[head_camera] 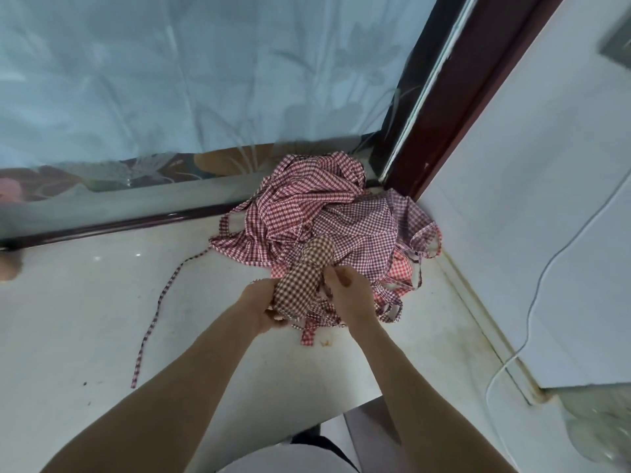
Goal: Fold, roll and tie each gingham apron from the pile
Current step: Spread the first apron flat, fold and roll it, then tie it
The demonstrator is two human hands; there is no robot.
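Containers: none shows in the frame; the aprons lie loose on the white tabletop [85,302].
Pile: a heap of red-and-white gingham aprons [317,213] fills the centre of the frame, pushed into the corner where the window glass [170,80] meets the dark red frame [454,107] and the white wall [529,216].
Loose tie: one long gingham strap [157,303] trails from the pile's left edge down toward the lower left of the frame, lying flat on the tabletop.
Rolled apron: a brown-and-white gingham roll [300,281] sits at the near edge of the pile, just below the frame's centre, between the two hands.
Roll axis: its long axis runs from the lower left, by the left hand, up to the right, its far end resting on the pile.
Left hand [263,308]: reaches in from the lower left, fingers curled round the roll's near end.
Right hand [345,288]: reaches in from the lower right, fingers bent and gripping the roll's right side, with thin straps bunched under it.
Forearms: both bare, converging from the bottom of the frame.
Cable: a white cord [532,302] hangs down the wall at the right.
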